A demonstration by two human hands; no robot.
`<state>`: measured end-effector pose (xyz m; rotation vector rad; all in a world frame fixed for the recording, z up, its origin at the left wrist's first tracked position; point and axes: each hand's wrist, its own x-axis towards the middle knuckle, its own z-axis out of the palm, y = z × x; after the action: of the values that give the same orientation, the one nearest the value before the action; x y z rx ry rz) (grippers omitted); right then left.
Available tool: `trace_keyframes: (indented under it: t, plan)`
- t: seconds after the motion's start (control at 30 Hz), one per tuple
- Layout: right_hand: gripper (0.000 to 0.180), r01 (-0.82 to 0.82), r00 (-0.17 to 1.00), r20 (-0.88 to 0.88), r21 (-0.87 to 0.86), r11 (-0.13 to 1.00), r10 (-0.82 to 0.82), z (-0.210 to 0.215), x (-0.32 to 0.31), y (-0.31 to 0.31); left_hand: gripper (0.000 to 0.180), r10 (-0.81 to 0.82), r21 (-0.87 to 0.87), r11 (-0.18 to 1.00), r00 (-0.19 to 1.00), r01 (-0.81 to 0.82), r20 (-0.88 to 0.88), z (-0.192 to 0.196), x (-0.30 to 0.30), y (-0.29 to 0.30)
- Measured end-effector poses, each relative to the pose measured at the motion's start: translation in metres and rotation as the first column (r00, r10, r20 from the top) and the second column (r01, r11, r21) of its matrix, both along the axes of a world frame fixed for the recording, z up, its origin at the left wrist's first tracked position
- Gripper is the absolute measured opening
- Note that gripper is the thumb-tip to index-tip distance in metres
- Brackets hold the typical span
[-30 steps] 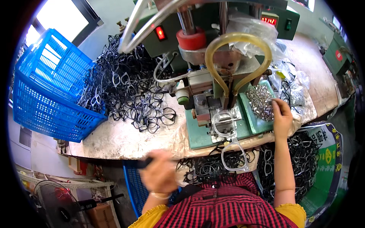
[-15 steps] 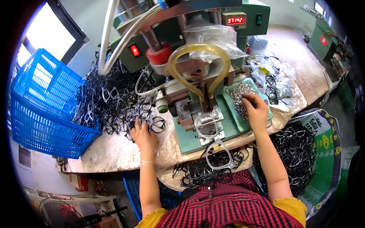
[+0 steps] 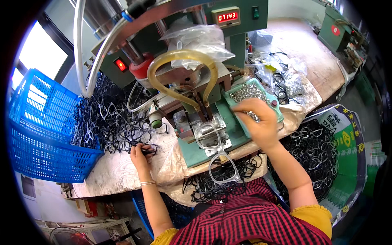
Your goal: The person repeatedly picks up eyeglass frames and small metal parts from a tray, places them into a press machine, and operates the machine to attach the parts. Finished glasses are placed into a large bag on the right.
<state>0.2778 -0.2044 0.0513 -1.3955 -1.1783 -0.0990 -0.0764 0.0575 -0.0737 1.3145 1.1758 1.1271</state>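
At the near edge of a glasses-frame pile, my left hand [image 3: 141, 157] has its fingers closed on a black glasses frame [image 3: 152, 147]. My right hand [image 3: 261, 125] is over the green tray [image 3: 279, 111], which holds small shiny metal parts [image 3: 247, 93]. Its thumb and fingertips are pinched together, and anything between them is too small to make out. Between my hands a clear glasses frame [image 3: 223, 171] sits at the green press machine [image 3: 192, 154]. One rim lies under the tooling, and the other hangs over the table's front edge.
A tipped blue basket [image 3: 49, 157] stands at the left beside heaped black frames [image 3: 118, 126]. A yellowish hose [image 3: 179, 55] loops above the tooling. More frames lie at my lap [image 3: 204, 192] and in a green-printed sack [image 3: 347, 179] at the right.
My left hand has closed on a black frame and drawn it nearer. My right hand stays by the tray, now pinched and turned over it. The whole view has shifted.
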Motion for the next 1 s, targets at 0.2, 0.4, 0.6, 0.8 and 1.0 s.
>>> trace_keyframes:
  t: [0.2, 0.4, 0.6, 0.8, 1.0]
  plan:
    - [0.031, -0.124, 0.922, -0.354, 0.118, 0.985, 0.158, -0.002, -0.036, 0.037, 0.025, 0.085, 0.156, 0.982, 0.988, -0.105, 0.129, 0.021, 0.041, -0.047]
    - [0.045, -0.237, 0.806, -0.515, 0.169, 0.957, 0.291, 0.006, -0.043, 0.036, 0.018, -0.419, 0.573, 0.809, 0.811, 0.129, 0.409, 0.170, 0.108, -0.133]
    - [0.053, -0.298, 0.693, -0.645, 0.150, 0.943, 0.322, 0.029, -0.062, 0.030, 0.017, -0.267, 0.731, 0.680, 0.947, 0.055, 0.177, 0.233, 0.154, -0.136]
    - [0.044, -0.243, 0.944, -0.243, -0.056, 0.968, 0.223, 0.026, -0.040, 0.008, 0.022, -0.612, 0.002, 0.728, 0.647, 0.686, 0.455, 0.203, 0.140, -0.199]
    - [0.028, 0.503, 0.855, 0.401, -0.483, 0.717, -0.330, -0.042, 0.036, 0.009, 0.015, -0.510, -0.371, 0.363, 0.515, 0.855, 0.689, 0.163, 0.165, -0.191]
